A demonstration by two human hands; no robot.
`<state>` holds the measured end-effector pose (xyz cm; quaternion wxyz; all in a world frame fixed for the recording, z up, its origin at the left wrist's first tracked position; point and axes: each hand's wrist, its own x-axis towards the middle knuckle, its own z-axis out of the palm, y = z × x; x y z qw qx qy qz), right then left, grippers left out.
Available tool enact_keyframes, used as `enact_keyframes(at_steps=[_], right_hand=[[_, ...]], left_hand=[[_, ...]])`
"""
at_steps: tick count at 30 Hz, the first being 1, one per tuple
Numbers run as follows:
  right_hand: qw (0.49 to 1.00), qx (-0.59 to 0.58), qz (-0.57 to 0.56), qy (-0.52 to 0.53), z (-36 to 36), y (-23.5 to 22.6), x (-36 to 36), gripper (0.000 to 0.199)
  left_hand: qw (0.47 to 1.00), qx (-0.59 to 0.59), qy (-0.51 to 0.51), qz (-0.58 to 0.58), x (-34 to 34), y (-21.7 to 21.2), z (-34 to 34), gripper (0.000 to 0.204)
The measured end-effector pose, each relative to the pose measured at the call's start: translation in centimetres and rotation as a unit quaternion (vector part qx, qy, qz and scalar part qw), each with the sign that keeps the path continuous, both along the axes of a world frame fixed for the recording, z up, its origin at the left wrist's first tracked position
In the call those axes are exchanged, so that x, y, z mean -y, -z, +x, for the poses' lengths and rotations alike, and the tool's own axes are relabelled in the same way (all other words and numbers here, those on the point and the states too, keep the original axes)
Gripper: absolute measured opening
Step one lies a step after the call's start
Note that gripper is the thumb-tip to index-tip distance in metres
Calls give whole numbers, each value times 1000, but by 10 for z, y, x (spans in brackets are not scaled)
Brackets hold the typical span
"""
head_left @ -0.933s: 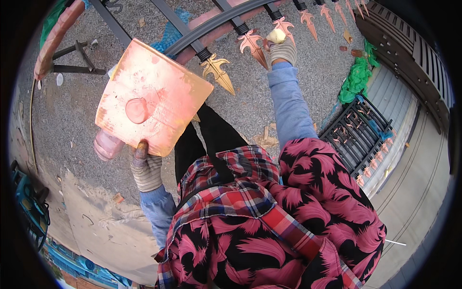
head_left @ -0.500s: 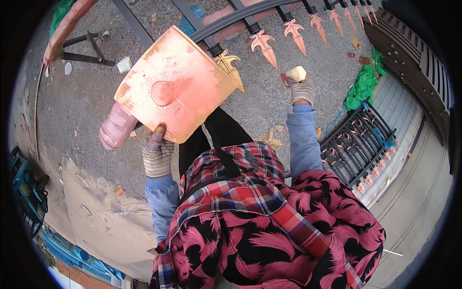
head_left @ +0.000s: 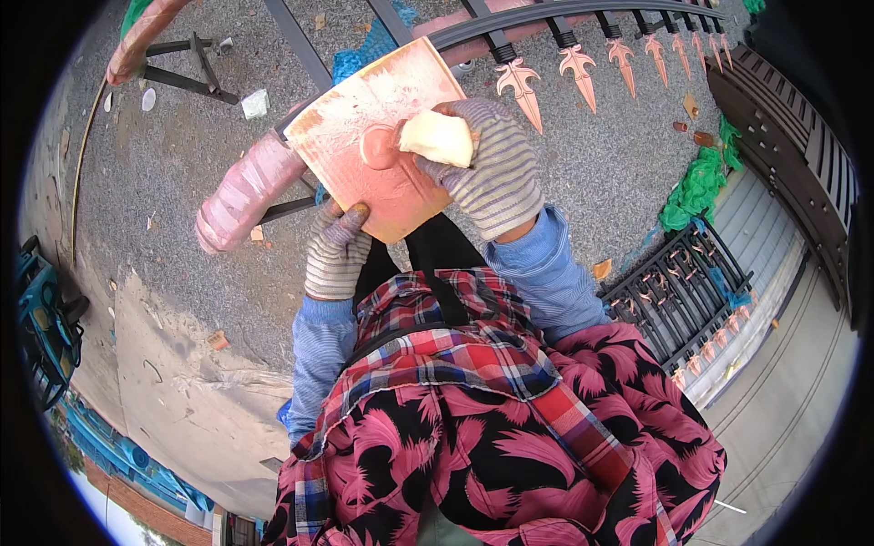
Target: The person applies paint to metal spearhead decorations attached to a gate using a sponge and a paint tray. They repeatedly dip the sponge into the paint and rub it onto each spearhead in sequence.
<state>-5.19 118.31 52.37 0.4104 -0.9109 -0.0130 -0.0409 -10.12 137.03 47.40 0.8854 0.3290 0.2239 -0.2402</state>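
My left hand, in a striped glove, grips the lower edge of a square board smeared with copper-pink paint, thumb on top. A round pool of wet paint sits at the board's middle. In my right hand, also gloved, is a pale yellow sponge, held over the board beside the pool; whether it touches the paint I cannot tell. Beyond the board runs a dark metal fence panel with a row of copper-coloured spear tips.
A pink-wrapped post lies left of the board. Green netting and a smaller stack of dark railings with copper ornaments are at the right. Dark slatted panels stand at the far right. Scraps litter the gravel ground.
My right hand has brought the sponge from beside the spear tips leftward to the board. The board has shifted slightly right and up with my left hand.
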Motion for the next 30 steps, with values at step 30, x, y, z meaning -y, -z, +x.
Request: enact_keyframes(at_steps=[30], right_hand=[[872, -301, -126, 365, -62, 221, 203, 36]], left_hand=[[998, -35, -16, 56, -24, 9, 1, 54]])
